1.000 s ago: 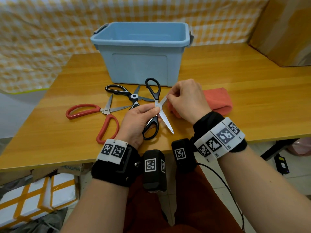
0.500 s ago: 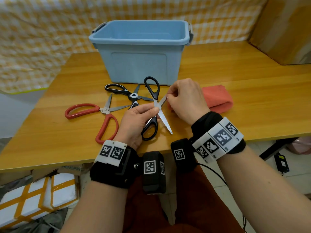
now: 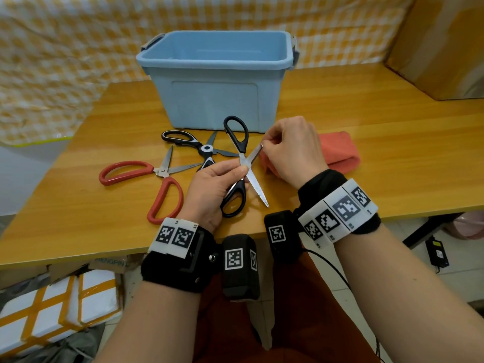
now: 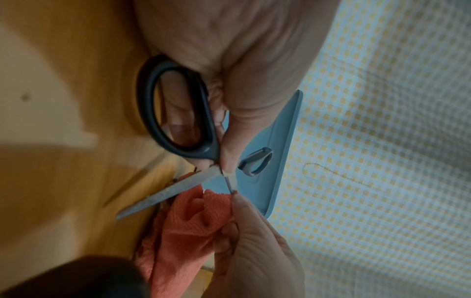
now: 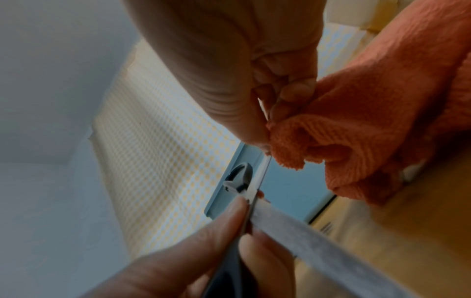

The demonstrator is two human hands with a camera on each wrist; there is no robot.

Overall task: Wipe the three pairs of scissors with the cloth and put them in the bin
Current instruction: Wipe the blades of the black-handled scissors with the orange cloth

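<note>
Head view: left hand (image 3: 209,189) holds the black-handled scissors (image 3: 239,163) spread wide open above the near part of the wooden table (image 3: 392,158), thumb and fingers closed around the pivot and the near handle loop. One blade points near-right with its tip free; the other runs far-right into the right hand (image 3: 290,148). Right hand pinches that blade through a fold of the orange cloth (image 3: 337,150); the rest of the cloth trails on the table to the right. Left wrist view: thumb and fingertip clamp the cloth (image 4: 193,217) at the blade tip. Blue bin (image 3: 217,79) stands at the far side, just behind the scissors. Red-handled scissors (image 3: 146,182) lie open at left; a second black-handled pair (image 3: 199,148) lies open between them and the bin, both on the table.
</note>
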